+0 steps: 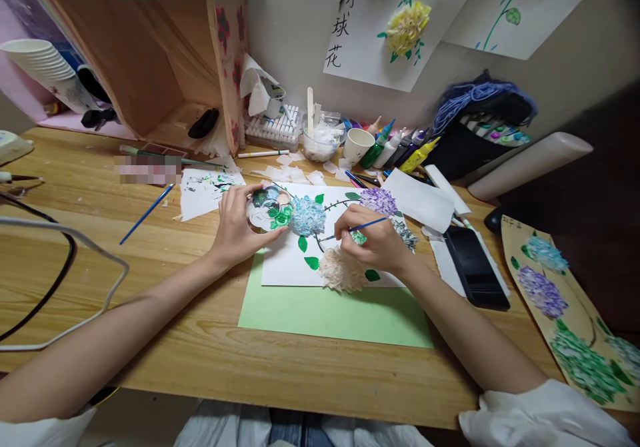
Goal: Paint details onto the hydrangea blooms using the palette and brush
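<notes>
Blue paintbrush [357, 226] in right hand [373, 240]; left hand [239, 224] holds one palette [270, 208].

A home craft corner or small art workspace, set against a plain wall. A wooden desk [165, 340] fills the frame, crowded with art supplies. At the upper centre sit a tray of markers [274, 129], a paper cup [358, 144] and squeeze bottles of paint [395, 146]. Flower paintings [380, 24] with handwritten characters hang on the wall at the top. A stack of paper cups [43, 67] and an open wooden box [150, 67] stand at the upper left. A spare paintbrush [147, 214] lies left of centre, and a finished flower painting on brown card [570, 314] lies at the lower right.
</notes>
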### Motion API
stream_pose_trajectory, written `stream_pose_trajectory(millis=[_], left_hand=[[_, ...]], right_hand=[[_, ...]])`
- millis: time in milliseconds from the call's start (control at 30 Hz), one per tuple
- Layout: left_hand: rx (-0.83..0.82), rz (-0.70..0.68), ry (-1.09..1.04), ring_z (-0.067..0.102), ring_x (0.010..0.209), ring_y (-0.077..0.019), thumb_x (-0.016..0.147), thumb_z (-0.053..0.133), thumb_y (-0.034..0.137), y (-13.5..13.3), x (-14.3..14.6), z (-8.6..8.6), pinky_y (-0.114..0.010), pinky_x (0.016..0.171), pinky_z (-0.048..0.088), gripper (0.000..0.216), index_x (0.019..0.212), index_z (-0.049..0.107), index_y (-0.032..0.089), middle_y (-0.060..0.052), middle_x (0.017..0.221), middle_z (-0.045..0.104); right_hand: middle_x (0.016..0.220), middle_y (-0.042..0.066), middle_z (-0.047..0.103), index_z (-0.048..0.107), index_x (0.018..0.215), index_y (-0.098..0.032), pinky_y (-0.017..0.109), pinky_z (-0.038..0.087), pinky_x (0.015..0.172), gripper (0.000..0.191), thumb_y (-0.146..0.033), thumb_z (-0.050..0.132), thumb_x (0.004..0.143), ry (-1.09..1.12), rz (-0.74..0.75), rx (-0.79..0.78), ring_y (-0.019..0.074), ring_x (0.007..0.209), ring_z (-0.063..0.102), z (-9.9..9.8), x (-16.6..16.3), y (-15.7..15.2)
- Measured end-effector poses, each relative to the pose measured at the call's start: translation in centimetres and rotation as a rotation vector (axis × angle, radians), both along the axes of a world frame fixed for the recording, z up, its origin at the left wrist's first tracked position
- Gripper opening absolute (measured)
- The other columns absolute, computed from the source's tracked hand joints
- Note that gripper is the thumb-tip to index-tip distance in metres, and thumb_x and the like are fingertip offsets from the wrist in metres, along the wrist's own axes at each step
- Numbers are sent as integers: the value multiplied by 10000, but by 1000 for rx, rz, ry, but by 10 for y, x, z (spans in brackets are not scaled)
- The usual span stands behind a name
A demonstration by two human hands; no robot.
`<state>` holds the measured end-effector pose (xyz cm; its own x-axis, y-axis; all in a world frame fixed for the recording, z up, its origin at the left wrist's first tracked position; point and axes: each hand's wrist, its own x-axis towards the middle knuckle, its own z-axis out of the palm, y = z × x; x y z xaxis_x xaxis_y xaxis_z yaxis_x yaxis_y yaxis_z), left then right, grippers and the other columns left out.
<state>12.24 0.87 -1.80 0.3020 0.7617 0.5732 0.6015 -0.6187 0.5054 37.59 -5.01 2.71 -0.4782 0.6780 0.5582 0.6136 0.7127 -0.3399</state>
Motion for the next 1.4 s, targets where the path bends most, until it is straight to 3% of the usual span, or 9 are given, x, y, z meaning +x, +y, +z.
stream_pose_trajectory(millis=[167, 300, 500, 1033, 1400], left_hand=[[13, -28, 15, 504, 1069, -272, 646, 784, 466, -3, 1, 2, -439, 914, 428, 719, 1227, 447, 209, -101, 1165, 553], [18, -99, 24, 493, 1060, -267, 668, 768, 463, -8, 3, 3, -439, 917, 426, 728, 1252, 425, 196, -108, 1154, 547], [-14, -189, 25, 478, 1053, -256, 669, 773, 465, -16, 4, 3, -412, 907, 429, 744, 1268, 417, 203, -100, 1140, 527], [-4, -213, 43, 484, 1059, -262, 689, 745, 501, -17, 4, 3, -413, 900, 419, 729, 1273, 399, 236, -91, 1143, 528], [-15, -205, 53, 485, 1067, -267, 673, 759, 503, -18, 4, 5, -421, 917, 415, 747, 1271, 403, 230, -99, 1148, 528]], right_hand=[[674, 4, 597, 553, 772, -221, 304, 452, 614, 180, -66, 467, 806, 150, -27, 26, 159, 644, 550, 3, 0, -4], [867, 30, 670, 595, 945, -236, 344, 482, 745, 219, -82, 463, 863, 316, -39, 13, 180, 834, 622, 8, -5, -11], [985, 53, 702, 591, 1070, -229, 336, 498, 808, 258, -82, 507, 875, 161, 64, -22, 186, 950, 638, 9, -13, -14], [789, 35, 667, 604, 897, -223, 330, 499, 676, 195, -112, 446, 872, 207, 54, -67, 178, 751, 616, 14, -14, -14], [800, 42, 671, 603, 902, -218, 340, 494, 688, 177, -129, 451, 882, 153, 65, -124, 183, 769, 605, 11, -13, -14]])
